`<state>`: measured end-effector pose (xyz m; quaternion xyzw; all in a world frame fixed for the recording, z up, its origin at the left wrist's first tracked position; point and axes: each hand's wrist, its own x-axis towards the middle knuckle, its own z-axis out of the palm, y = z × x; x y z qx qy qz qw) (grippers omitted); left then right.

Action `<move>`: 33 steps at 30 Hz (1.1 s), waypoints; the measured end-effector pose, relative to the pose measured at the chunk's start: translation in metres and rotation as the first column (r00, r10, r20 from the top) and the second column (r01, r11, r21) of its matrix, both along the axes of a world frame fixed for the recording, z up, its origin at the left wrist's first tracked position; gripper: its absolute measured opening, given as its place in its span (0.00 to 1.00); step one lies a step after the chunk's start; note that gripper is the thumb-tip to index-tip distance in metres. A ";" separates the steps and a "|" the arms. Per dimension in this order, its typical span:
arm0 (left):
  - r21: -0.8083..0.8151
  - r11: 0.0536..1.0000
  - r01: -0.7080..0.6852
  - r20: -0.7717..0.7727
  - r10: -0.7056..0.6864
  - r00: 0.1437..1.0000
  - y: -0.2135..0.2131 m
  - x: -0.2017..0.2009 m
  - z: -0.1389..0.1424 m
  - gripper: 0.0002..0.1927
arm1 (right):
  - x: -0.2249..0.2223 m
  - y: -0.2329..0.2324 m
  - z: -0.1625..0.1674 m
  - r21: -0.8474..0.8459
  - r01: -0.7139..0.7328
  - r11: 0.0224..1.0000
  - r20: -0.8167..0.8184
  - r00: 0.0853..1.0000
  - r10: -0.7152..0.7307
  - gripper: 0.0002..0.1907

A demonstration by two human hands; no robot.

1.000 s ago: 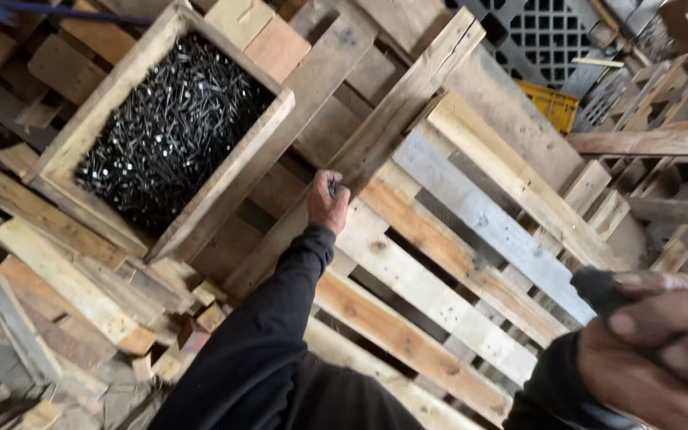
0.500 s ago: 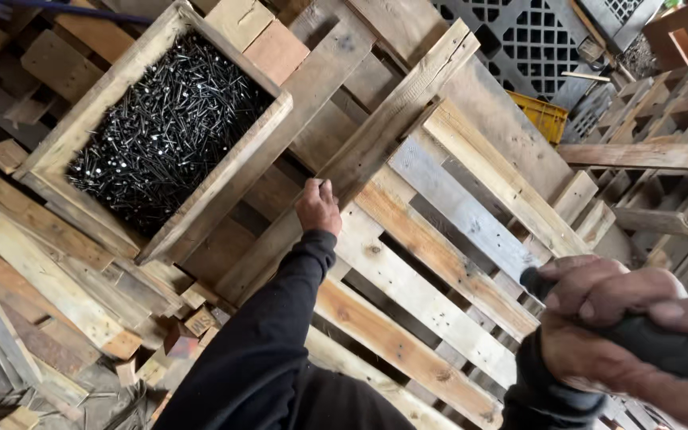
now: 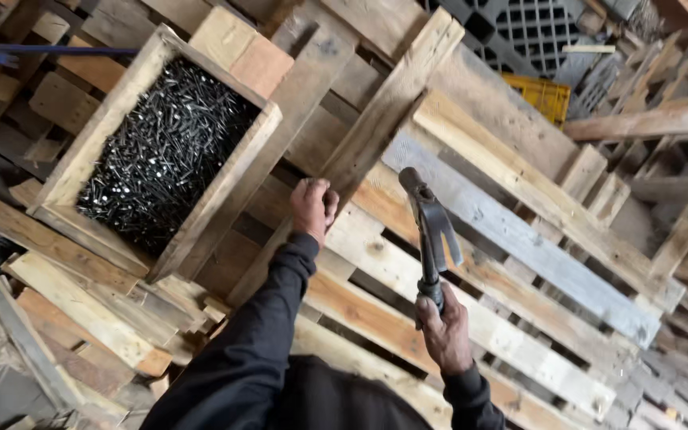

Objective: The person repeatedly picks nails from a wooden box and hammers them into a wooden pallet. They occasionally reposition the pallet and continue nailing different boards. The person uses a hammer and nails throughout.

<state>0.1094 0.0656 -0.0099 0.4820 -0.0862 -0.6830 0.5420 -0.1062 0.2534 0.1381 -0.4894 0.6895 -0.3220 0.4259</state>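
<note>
Head view: left hand (image 3: 313, 206) at frame centre, fingers curled together, pressed on a pallet (image 3: 519, 239) board; whether it pinches anything cannot be told. Right hand (image 3: 444, 330), lower centre, clamped round the hammer (image 3: 428, 231) handle, head raised just right of the left hand. Nail box (image 3: 161, 151) upper left.

Wooden box (image 3: 224, 195) full of dark nails (image 3: 161, 151) left of hand; yellow crate (image 3: 547, 95), black lattice pallet (image 3: 535, 28) beyond, upper right.

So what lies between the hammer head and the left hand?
In the head view, only bare pallet board lies between the hammer and the left hand.
</note>
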 end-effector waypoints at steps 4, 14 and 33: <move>-0.079 0.994 0.079 -0.348 -0.102 0.932 0.015 0.020 0.027 0.05 | 0.019 0.011 -0.026 0.366 0.165 0.916 0.127 0.966 -0.225 0.24; -0.092 0.970 0.226 -0.353 -0.244 0.903 0.039 0.006 0.046 0.08 | 0.023 0.048 -0.029 0.265 0.225 0.938 0.264 0.918 -0.295 0.25; -0.004 0.968 0.252 -0.173 -0.249 0.953 0.022 -0.016 0.047 0.11 | 0.013 0.040 -0.059 0.470 0.195 0.861 0.223 0.917 -0.330 0.28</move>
